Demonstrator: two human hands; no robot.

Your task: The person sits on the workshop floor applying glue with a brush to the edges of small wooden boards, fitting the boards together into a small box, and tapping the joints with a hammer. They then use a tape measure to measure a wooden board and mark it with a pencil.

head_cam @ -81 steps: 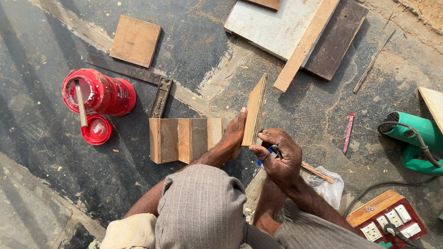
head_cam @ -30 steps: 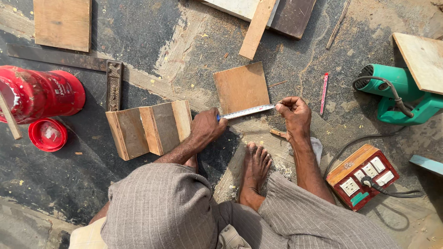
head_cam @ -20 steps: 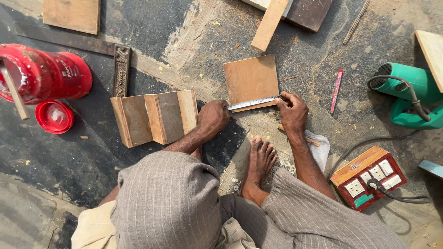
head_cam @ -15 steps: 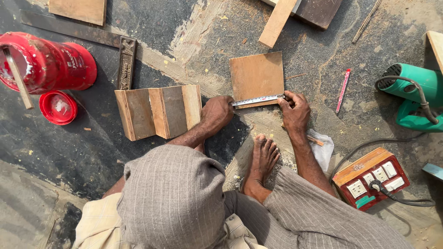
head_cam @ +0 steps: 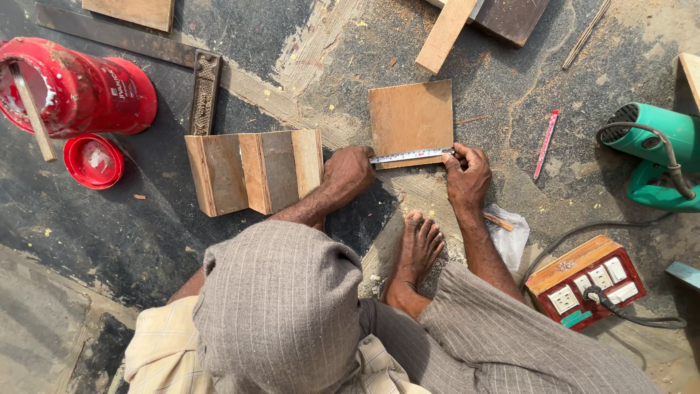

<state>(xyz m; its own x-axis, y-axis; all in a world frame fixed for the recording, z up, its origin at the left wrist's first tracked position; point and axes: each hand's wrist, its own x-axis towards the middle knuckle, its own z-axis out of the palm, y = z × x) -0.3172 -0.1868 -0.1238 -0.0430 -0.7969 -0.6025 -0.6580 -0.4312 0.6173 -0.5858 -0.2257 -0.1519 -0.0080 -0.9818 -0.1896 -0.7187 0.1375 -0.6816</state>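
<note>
Left hand (head_cam: 350, 169): fingers curled, pinning one end of a silver metal measuring tape (head_cam: 410, 155) against the lower left corner of a square brown plywood panel (head_cam: 410, 117).

Right hand (head_cam: 467, 175): fingertips pinching the tape's other end at the panel's lower right corner. The tape is lying stretched along the panel's near edge.

The panel is lying flat on the dusty grey concrete floor (head_cam: 292, 51), just beyond the person's bare foot (head_cam: 419, 248).

Beside the left hand: a slatted wooden assembly of brown boards (head_cam: 254, 172).

Toward the floor's left edge: a red plastic glue jar (head_cam: 76, 87) on its side, its round red lid (head_cam: 93, 160) lying just below.

Toward the right edge: a green power tool (head_cam: 656, 157), a red pencil (head_cam: 545, 144), and a red-and-wood socket box (head_cam: 583, 281).
</note>
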